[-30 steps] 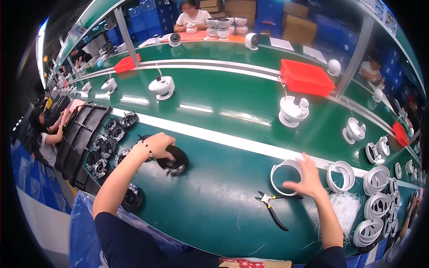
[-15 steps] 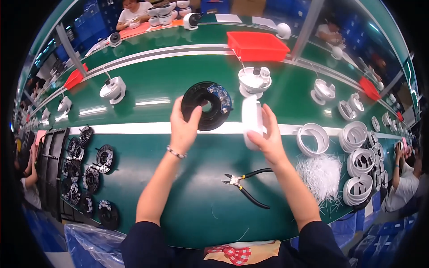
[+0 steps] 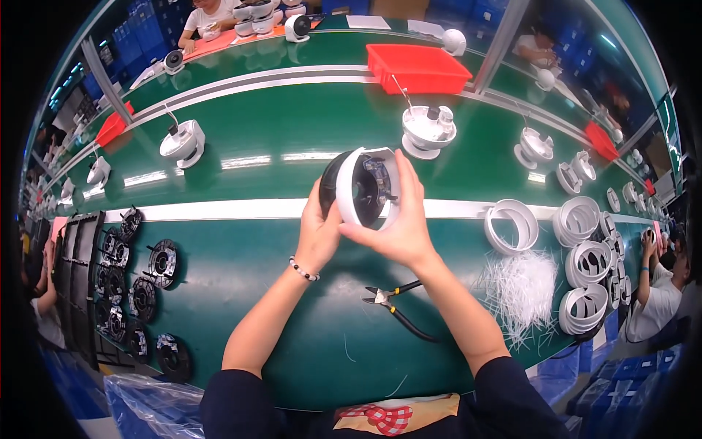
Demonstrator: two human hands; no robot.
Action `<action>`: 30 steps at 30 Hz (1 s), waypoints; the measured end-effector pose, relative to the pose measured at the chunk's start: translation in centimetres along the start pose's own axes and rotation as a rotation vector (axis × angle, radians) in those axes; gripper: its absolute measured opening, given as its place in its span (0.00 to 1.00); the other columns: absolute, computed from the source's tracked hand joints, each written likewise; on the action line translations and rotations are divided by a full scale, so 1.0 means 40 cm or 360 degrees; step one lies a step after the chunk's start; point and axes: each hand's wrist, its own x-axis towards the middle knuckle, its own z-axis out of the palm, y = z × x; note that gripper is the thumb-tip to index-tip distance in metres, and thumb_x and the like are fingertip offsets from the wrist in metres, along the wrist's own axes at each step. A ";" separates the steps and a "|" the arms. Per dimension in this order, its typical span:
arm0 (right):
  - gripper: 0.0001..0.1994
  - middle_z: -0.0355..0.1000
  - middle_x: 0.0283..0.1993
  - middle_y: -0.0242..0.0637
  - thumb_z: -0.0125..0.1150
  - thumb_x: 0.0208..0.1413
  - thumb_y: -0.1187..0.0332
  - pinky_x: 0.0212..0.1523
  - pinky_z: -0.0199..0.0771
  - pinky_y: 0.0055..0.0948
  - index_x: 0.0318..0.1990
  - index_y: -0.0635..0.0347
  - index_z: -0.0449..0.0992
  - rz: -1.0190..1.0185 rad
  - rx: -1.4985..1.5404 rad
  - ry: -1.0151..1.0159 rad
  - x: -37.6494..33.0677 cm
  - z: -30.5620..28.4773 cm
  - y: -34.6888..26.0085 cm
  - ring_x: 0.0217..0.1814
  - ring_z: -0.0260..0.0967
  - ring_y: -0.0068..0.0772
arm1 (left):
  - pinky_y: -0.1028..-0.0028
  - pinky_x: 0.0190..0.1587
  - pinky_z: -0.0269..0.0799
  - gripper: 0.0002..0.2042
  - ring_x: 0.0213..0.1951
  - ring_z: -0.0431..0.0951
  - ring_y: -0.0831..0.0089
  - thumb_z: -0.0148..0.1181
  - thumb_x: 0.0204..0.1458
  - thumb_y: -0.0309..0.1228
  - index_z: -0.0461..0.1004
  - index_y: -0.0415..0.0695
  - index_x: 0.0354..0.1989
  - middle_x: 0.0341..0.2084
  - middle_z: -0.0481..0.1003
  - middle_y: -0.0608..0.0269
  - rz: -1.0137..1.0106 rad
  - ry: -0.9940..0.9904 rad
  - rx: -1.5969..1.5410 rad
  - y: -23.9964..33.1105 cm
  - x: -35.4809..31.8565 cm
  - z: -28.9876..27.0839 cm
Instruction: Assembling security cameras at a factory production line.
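Above the front of the conveyor, both my hands hold two parts pressed together. A black round disc [image 3: 330, 181] with a blue circuit board [image 3: 377, 175] sits against and partly inside a white plastic ring [image 3: 346, 194]. My left hand [image 3: 319, 233] is closed on the disc's lower left edge. My right hand [image 3: 402, 228] wraps round the ring from the right, its thumb along the lower rim. The board shows through the ring's opening; how far the disc sits in is hard to tell. Below my hands, diagonal cutters [image 3: 382, 296] with black and yellow handles lie spread on the green table.
Black discs with boards [image 3: 163, 262] and a black rack [image 3: 77, 285] are at left. On the right lie white strips [image 3: 518, 293], a white ring pair [image 3: 511, 227] and stacked rings [image 3: 585, 304]. White housings [image 3: 429, 132] stand on the conveyor; beyond is a red tray [image 3: 417, 71].
The black disc and white ring, held apart before, have come together between my hands. My left hand moved right and my right hand moved left; the disc turned sideways.
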 end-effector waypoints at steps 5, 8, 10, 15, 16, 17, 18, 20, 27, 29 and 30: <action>0.59 0.44 0.59 0.59 0.72 0.23 0.51 0.59 0.44 0.44 0.59 0.74 0.38 -0.0147 -0.0035 -0.0037 -0.007 0.016 0.001 0.62 0.40 0.54 | 0.61 0.56 0.57 0.27 0.51 0.64 0.57 0.39 0.49 0.42 0.56 0.37 0.54 0.49 0.63 0.50 -0.0594 -0.0511 -0.1414 0.023 0.015 -0.046; 0.59 0.46 0.59 0.59 0.71 0.20 0.53 0.58 0.46 0.45 0.59 0.75 0.40 -0.0345 -0.0167 -0.0009 0.001 0.020 -0.007 0.60 0.43 0.56 | 0.60 0.56 0.57 0.31 0.52 0.64 0.58 0.37 0.50 0.50 0.55 0.37 0.55 0.50 0.62 0.49 -0.0778 -0.0407 -0.1624 0.023 0.018 -0.036; 0.58 0.47 0.58 0.59 0.71 0.19 0.55 0.58 0.46 0.45 0.59 0.75 0.41 -0.0388 -0.0176 -0.0018 0.005 0.018 -0.013 0.60 0.44 0.57 | 0.61 0.55 0.59 0.30 0.50 0.65 0.58 0.36 0.50 0.51 0.58 0.38 0.53 0.48 0.64 0.50 -0.0775 -0.0384 -0.1544 0.012 0.027 -0.036; 0.61 0.50 0.56 0.55 0.74 0.20 0.56 0.57 0.49 0.43 0.60 0.70 0.36 -0.0267 -0.0100 -0.0041 -0.005 0.010 -0.010 0.59 0.45 0.51 | 0.64 0.50 0.66 0.24 0.48 0.68 0.63 0.31 0.53 0.46 0.64 0.41 0.49 0.46 0.67 0.54 -0.0770 -0.0424 -0.1468 0.001 0.031 -0.034; 0.61 0.50 0.56 0.55 0.74 0.20 0.56 0.57 0.49 0.43 0.60 0.70 0.36 -0.0262 -0.0101 -0.0043 -0.007 0.010 -0.011 0.59 0.45 0.51 | 0.65 0.50 0.66 0.24 0.47 0.69 0.64 0.31 0.52 0.46 0.65 0.41 0.48 0.45 0.68 0.55 -0.0803 -0.0375 -0.1436 0.005 0.027 -0.028; 0.61 0.50 0.56 0.55 0.73 0.21 0.56 0.57 0.49 0.43 0.60 0.71 0.35 -0.0213 -0.0135 -0.0096 -0.008 0.011 -0.012 0.59 0.45 0.52 | 0.65 0.50 0.66 0.24 0.47 0.69 0.64 0.31 0.52 0.46 0.65 0.41 0.48 0.45 0.68 0.55 -0.0808 -0.0373 -0.1438 0.002 0.025 -0.022; 0.61 0.50 0.56 0.56 0.73 0.21 0.57 0.57 0.49 0.43 0.60 0.71 0.35 -0.0164 -0.0169 -0.0149 -0.010 0.012 -0.012 0.60 0.44 0.52 | 0.65 0.49 0.66 0.24 0.45 0.69 0.64 0.34 0.51 0.46 0.65 0.41 0.47 0.43 0.69 0.54 -0.0794 -0.0292 -0.1418 -0.002 0.026 -0.016; 0.60 0.50 0.55 0.56 0.73 0.21 0.57 0.57 0.49 0.44 0.60 0.71 0.36 -0.0177 -0.0174 -0.0143 -0.009 0.012 -0.006 0.59 0.45 0.53 | 0.67 0.47 0.68 0.23 0.42 0.71 0.65 0.36 0.50 0.46 0.66 0.41 0.45 0.41 0.70 0.55 -0.0798 -0.0193 -0.1386 0.001 0.024 -0.003; 0.56 0.47 0.58 0.57 0.71 0.18 0.57 0.56 0.50 0.46 0.58 0.72 0.43 -0.0221 -0.0355 -0.0190 -0.014 0.015 0.012 0.60 0.44 0.56 | 0.68 0.46 0.68 0.22 0.43 0.71 0.67 0.33 0.52 0.44 0.67 0.42 0.44 0.41 0.70 0.57 -0.0847 -0.0206 -0.1350 -0.012 0.025 0.005; 0.56 0.48 0.57 0.56 0.71 0.18 0.57 0.55 0.51 0.46 0.57 0.72 0.43 -0.0091 -0.0241 -0.0209 -0.011 0.005 0.014 0.59 0.44 0.55 | 0.68 0.48 0.67 0.24 0.44 0.71 0.67 0.32 0.53 0.47 0.66 0.42 0.46 0.42 0.70 0.57 -0.0839 -0.0253 -0.1333 -0.010 0.023 0.012; 0.56 0.48 0.57 0.56 0.71 0.18 0.57 0.55 0.51 0.46 0.57 0.72 0.43 -0.0091 -0.0241 -0.0212 -0.011 0.007 0.017 0.59 0.44 0.55 | 0.68 0.48 0.67 0.24 0.44 0.71 0.67 0.32 0.53 0.47 0.66 0.42 0.46 0.42 0.70 0.57 -0.0839 -0.0250 -0.1335 -0.009 0.023 0.015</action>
